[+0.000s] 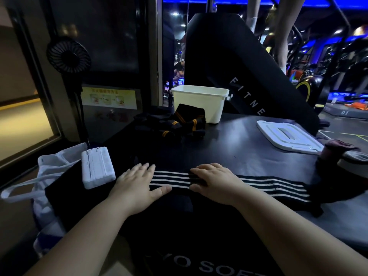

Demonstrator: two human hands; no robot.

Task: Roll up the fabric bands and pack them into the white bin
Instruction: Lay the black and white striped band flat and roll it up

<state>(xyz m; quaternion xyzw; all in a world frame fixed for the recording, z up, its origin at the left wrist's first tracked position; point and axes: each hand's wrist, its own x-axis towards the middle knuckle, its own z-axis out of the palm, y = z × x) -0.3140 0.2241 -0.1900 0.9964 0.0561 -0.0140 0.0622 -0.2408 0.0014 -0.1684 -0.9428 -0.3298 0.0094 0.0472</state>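
A black fabric band with white stripes point(264, 186) lies flat along the near edge of the dark table, running out to the right. My left hand point(137, 184) rests flat on its left end with straight fingers. My right hand point(213, 182) curls its fingers over a fold or small roll in the band's middle. A heap of black bands with orange stripes point(179, 122) sits farther back. Behind that heap stands the white bin point(201, 102), open at the top; its inside is hidden.
The bin's white lid point(286, 136) lies at the right of the table. A white power bank point(97, 168) rests on a white bag point(49, 172) at the left. Dark items point(342, 156) crowd the right edge. A black fan point(68, 54) stands at the back left.
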